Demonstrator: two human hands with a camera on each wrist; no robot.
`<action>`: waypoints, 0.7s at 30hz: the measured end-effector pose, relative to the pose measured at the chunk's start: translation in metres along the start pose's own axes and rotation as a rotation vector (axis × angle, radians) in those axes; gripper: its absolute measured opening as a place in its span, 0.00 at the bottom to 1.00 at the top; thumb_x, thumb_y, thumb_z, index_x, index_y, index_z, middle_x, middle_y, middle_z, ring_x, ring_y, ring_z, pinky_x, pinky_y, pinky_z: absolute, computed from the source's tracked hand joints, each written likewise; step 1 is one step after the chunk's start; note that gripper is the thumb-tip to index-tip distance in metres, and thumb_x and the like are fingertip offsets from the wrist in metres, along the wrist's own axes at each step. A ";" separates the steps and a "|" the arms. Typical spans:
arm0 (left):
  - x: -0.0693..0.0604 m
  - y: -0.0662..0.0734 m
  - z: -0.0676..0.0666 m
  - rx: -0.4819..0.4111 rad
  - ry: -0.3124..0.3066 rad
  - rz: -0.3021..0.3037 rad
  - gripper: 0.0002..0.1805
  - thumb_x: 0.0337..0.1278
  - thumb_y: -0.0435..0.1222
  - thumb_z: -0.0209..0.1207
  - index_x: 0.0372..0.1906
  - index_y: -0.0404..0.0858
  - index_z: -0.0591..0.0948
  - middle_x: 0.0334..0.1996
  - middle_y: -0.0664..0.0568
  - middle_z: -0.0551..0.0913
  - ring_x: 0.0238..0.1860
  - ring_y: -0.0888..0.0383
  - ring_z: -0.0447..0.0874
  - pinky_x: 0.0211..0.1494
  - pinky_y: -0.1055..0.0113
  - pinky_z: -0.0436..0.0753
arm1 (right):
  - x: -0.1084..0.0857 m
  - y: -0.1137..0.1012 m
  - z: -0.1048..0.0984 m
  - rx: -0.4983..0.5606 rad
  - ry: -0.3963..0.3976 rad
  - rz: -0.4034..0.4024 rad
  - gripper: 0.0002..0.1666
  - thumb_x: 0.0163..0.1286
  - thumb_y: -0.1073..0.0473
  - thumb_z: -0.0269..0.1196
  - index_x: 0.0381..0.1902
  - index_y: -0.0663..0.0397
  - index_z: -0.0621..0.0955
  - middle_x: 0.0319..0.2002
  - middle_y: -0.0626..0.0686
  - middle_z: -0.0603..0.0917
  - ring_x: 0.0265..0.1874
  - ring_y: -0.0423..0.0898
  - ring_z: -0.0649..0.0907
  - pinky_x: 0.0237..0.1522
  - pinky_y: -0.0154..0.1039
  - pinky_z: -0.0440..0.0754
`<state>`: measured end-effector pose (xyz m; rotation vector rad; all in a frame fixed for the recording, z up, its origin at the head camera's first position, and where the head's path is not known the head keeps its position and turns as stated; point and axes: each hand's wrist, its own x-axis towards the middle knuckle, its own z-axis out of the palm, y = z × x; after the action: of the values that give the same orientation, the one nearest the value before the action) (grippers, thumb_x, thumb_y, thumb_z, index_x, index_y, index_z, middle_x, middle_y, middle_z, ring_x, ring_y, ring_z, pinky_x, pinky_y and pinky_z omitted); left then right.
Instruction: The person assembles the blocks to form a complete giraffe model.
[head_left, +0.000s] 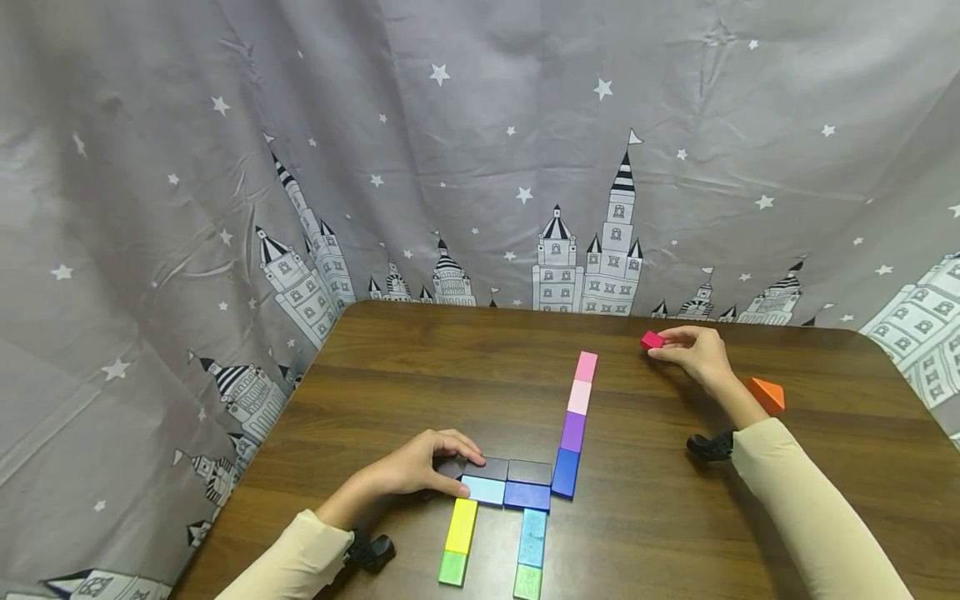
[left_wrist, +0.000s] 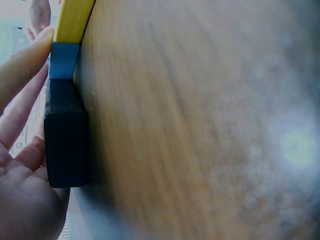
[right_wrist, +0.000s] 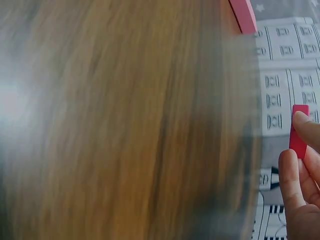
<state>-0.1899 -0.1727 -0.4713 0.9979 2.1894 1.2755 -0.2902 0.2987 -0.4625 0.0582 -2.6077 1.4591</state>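
My right hand (head_left: 701, 354) pinches a red block (head_left: 652, 340) between thumb and fingers near the table's far edge; the right wrist view shows the same red block (right_wrist: 299, 132). My left hand (head_left: 411, 463) rests at the left end of a flat block arrangement. Its thumb touches the light blue block (head_left: 483, 490), and its fingers lie over the dark block (head_left: 489, 468). Another dark block (head_left: 530, 472) and a blue block (head_left: 527, 497) adjoin these. Yellow (head_left: 461, 527) and green (head_left: 453, 568) blocks run toward me, as do teal (head_left: 532, 537) and green blocks (head_left: 528, 582).
A slanting line of blocks rises from the arrangement's right end: blue (head_left: 566, 473), purple (head_left: 573, 432), pale pink (head_left: 579, 397) and pink (head_left: 587, 367). An orange triangular block (head_left: 768, 394) lies beside my right forearm. Behind the wooden table (head_left: 420, 367) hangs a grey curtain (head_left: 465, 125).
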 end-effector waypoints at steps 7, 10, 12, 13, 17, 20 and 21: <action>0.000 -0.001 0.001 0.012 0.003 0.002 0.19 0.53 0.34 0.73 0.51 0.36 0.86 0.51 0.49 0.83 0.56 0.55 0.78 0.64 0.65 0.73 | 0.009 -0.006 0.026 0.032 -0.038 0.005 0.24 0.55 0.66 0.76 0.47 0.76 0.83 0.36 0.66 0.87 0.25 0.27 0.81 0.31 0.22 0.78; 0.000 -0.001 0.001 0.008 0.003 0.001 0.19 0.53 0.34 0.73 0.51 0.35 0.86 0.51 0.49 0.83 0.56 0.55 0.78 0.64 0.65 0.73 | 0.012 -0.009 0.037 0.035 -0.055 0.024 0.24 0.55 0.67 0.76 0.46 0.76 0.83 0.36 0.66 0.87 0.25 0.28 0.81 0.31 0.22 0.78; 0.001 -0.001 0.001 0.004 0.003 -0.001 0.19 0.52 0.34 0.73 0.51 0.35 0.86 0.51 0.49 0.83 0.56 0.54 0.78 0.64 0.65 0.73 | 0.014 -0.010 0.043 0.035 -0.065 0.034 0.24 0.55 0.67 0.76 0.46 0.76 0.83 0.36 0.66 0.87 0.26 0.29 0.81 0.31 0.22 0.78; 0.001 -0.001 0.001 0.003 0.003 -0.001 0.19 0.52 0.34 0.73 0.51 0.35 0.86 0.51 0.49 0.83 0.56 0.54 0.78 0.64 0.64 0.73 | 0.015 -0.010 0.046 0.032 -0.069 0.038 0.24 0.55 0.67 0.76 0.46 0.76 0.83 0.36 0.66 0.87 0.26 0.30 0.81 0.31 0.23 0.78; 0.001 -0.001 0.001 0.001 0.004 -0.002 0.19 0.52 0.34 0.73 0.51 0.34 0.85 0.51 0.48 0.83 0.56 0.52 0.78 0.64 0.64 0.73 | 0.017 -0.011 0.055 0.006 -0.072 0.044 0.23 0.54 0.66 0.77 0.46 0.75 0.83 0.37 0.66 0.87 0.26 0.31 0.82 0.31 0.23 0.78; 0.001 -0.001 0.000 0.001 0.005 -0.001 0.19 0.52 0.33 0.73 0.50 0.34 0.85 0.51 0.48 0.84 0.56 0.52 0.78 0.64 0.64 0.73 | 0.019 -0.011 0.059 -0.016 -0.067 0.052 0.24 0.53 0.66 0.77 0.45 0.74 0.84 0.35 0.64 0.88 0.25 0.31 0.81 0.30 0.24 0.77; 0.001 -0.001 0.000 0.002 0.005 -0.003 0.19 0.52 0.33 0.73 0.51 0.34 0.86 0.51 0.48 0.84 0.56 0.52 0.78 0.64 0.65 0.73 | 0.019 -0.010 0.061 -0.020 -0.067 0.055 0.24 0.53 0.66 0.77 0.45 0.74 0.84 0.34 0.63 0.88 0.25 0.31 0.81 0.30 0.24 0.77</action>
<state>-0.1905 -0.1725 -0.4725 0.9922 2.1953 1.2763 -0.3151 0.2425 -0.4820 0.0334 -2.6971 1.4730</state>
